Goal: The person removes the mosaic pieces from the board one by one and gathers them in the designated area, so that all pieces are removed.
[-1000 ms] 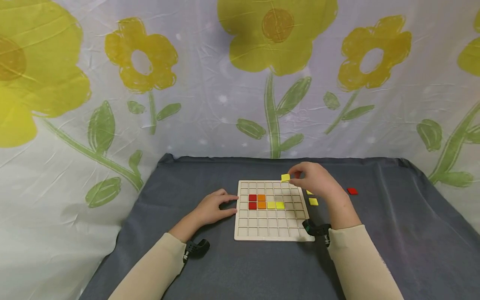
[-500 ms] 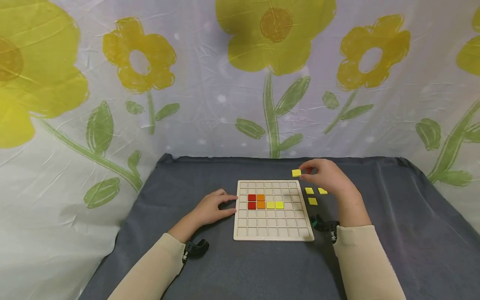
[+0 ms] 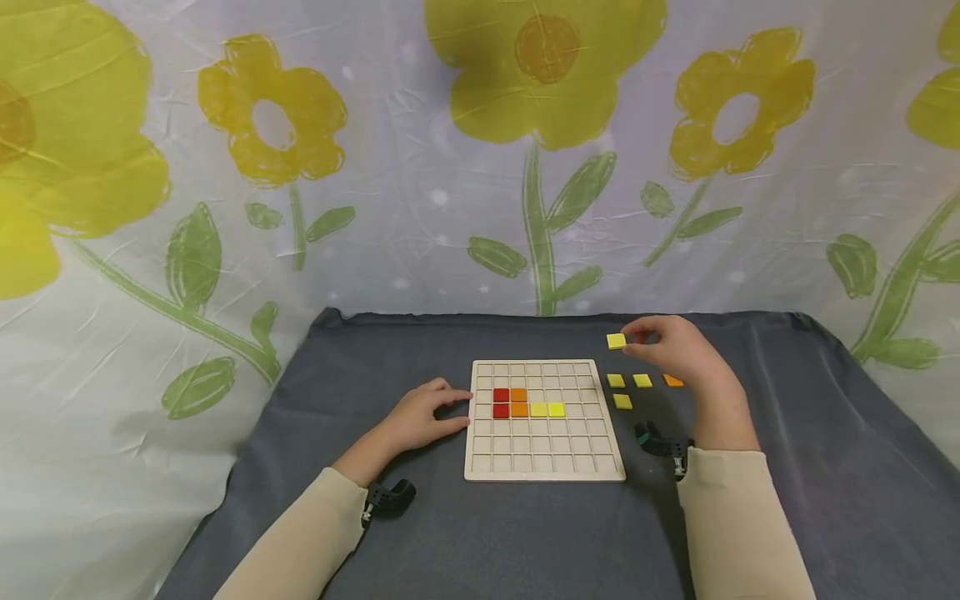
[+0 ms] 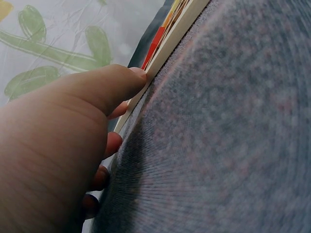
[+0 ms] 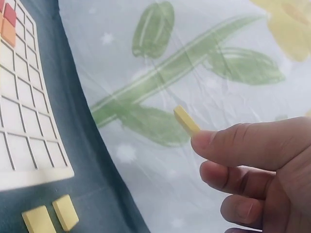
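Fingers (image 5: 223,175) pinched narrow on the right hand (image 3: 678,348), and we have a yellow tile (image 3: 616,341) held in their tips, up in the air just beyond the far right corner of the board (image 3: 543,446)! Over at the board's left edge, the left hand (image 3: 423,417) has thumb and forefinger spread apart, both touching the rim, and we'd call that a steadying job. On the board itself we count two red tiles (image 3: 501,395), two orange tiles (image 3: 519,411) immediately right of them, then two yellow tiles (image 3: 537,410) running on in the nearer row. Off the board's right side, we spot three loose yellow tiles (image 3: 616,381) and, farther right, a loose orange tile (image 3: 672,380).

So what's the play? We judge the step in hand to be a carry, one tile between the board and the loose group; which way it's bound, we can't tell. Either way, the next move calls for a level, gentle lowering: onto the table (image 3: 450,533) beside the board without nudging neighbours, or squarely into a grid cell, left hand bracing.
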Demonstrator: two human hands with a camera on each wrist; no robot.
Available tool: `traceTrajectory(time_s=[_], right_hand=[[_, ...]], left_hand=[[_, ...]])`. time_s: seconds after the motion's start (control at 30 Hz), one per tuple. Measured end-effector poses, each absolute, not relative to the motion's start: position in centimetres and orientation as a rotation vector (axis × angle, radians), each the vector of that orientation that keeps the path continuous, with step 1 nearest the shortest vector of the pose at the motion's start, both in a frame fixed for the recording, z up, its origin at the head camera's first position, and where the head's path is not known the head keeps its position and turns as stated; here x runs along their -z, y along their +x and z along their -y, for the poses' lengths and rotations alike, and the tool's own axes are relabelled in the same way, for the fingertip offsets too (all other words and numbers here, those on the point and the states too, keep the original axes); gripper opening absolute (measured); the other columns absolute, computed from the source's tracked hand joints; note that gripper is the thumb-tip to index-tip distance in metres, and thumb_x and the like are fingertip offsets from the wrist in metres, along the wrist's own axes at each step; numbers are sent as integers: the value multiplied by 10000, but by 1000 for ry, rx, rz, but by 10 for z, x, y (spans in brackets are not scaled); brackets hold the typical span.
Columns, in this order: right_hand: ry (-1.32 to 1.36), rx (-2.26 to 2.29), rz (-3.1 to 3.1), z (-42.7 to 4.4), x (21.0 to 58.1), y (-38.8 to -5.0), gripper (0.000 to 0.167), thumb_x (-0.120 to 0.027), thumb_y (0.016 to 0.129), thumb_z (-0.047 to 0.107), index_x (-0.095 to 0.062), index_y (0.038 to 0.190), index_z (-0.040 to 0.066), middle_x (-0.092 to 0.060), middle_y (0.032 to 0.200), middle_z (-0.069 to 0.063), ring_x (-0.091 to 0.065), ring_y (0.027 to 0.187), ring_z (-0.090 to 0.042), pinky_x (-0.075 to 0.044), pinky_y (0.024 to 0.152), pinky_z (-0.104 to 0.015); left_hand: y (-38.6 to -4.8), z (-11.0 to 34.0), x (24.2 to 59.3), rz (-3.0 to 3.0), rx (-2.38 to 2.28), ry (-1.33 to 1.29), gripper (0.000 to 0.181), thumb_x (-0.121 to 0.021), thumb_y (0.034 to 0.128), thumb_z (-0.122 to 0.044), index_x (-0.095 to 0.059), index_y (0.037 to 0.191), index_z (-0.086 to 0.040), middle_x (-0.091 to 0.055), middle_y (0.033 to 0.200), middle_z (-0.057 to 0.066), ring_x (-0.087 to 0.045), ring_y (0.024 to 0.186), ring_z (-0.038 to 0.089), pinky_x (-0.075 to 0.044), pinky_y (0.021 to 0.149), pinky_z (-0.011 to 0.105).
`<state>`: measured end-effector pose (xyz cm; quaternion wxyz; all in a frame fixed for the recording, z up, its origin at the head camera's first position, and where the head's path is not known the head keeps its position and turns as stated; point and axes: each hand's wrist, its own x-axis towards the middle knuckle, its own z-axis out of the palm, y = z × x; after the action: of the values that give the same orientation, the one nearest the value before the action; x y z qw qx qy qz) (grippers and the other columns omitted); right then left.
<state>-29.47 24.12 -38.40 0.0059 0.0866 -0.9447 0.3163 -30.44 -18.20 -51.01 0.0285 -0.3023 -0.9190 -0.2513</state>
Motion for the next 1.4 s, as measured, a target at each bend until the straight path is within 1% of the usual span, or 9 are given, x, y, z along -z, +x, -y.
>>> traceTrajectory(time_s=[0.13, 0.3, 0.4, 0.5, 0.67, 0.83, 0.97, 1.13, 1.4], right_hand=[[236, -1006, 2971, -251, 388, -296, 407, -700, 996, 260, -658, 1342, 50, -608, 1193, -176, -580, 943, -316, -492, 778, -459], [175, -1056, 3000, -265, 392, -295, 433, -681, 1004, 281, -632, 1374, 63, -578, 1205, -176, -497, 660, -260, -443, 536, -402], [155, -1079, 3014, -272, 395, -294, 441, -675, 1006, 272, -622, 1386, 54, -566, 1214, -185, -410, 561, -229, -407, 493, -390], [129, -1089, 3044, -278, 400, -295, 462, -678, 1004, 270, -613, 1396, 36, -554, 1280, -229, -482, 666, -266, -446, 579, -404], [67, -1115, 3112, -286, 410, -299, 471, -697, 991, 272, -624, 1377, 13, -541, 1374, -283, -571, 1094, -392, -496, 871, -528], [77, -1192, 3133, -294, 420, -301, 419, -691, 990, 189, -634, 1345, -25, -617, 1300, -261, -589, 1161, -430, -413, 1006, -631], [86, -1240, 3170, -299, 428, -302, 398, -699, 970, 142, -649, 1317, -47, -604, 1332, -274, -543, 1230, -471, -377, 1025, -664], [55, -1251, 3259, -303, 436, -303, 389, -730, 943, 159, -682, 1282, -25, -575, 1365, -277, -501, 1250, -488, -399, 959, -702], [26, -1239, 3331, -308, 445, -308, 379, -762, 923, 197, -713, 1255, 22, -578, 1358, -253, -531, 1178, -439, -460, 869, -594]], left_hand=[[-304, 182, 510, 2831, 773, -935, 474, -734, 958, -443, -677, 1382, -240, -544, 1009, -82, -480, 801, 116, -413, 724, 321], [-304, 182, 511, 2845, 759, -925, 475, -733, 959, -443, -672, 1389, -251, -541, 1010, -88, -481, 809, 112, -415, 723, 324], [-305, 183, 512, 2854, 751, -919, 475, -729, 960, -451, -668, 1392, -265, -540, 1019, -93, -483, 817, 106, -420, 735, 323], [-305, 183, 512, 2863, 748, -916, 476, -727, 961, -455, -663, 1396, -273, -542, 1026, -93, -487, 821, 107, -423, 744, 323], [-305, 183, 511, 2863, 756, -919, 478, -730, 960, -446, -664, 1397, -264, -543, 1026, -91, -491, 823, 112, -424, 741, 329], [-305, 183, 512, 2865, 756, -915, 478, -734, 959, -442, -665, 1396, -262, -542, 1030, -96, -499, 840, 106, -431, 746, 328], [-305, 183, 512, 2852, 751, -920, 473, -735, 958, -437, -670, 1390, -257, -541, 1018, -95, -488, 828, 100, -425, 731, 325], [-305, 183, 512, 2847, 735, -926, 467, -737, 958, -435, -671, 1387, -264, -536, 1005, -92, -462, 789, 108, -410, 711, 317], [-305, 182, 513, 2843, 723, -934, 465, -733, 962, -433, -671, 1388, -258, -535, 995, -84, -449, 774, 106, -403, 700, 315]])
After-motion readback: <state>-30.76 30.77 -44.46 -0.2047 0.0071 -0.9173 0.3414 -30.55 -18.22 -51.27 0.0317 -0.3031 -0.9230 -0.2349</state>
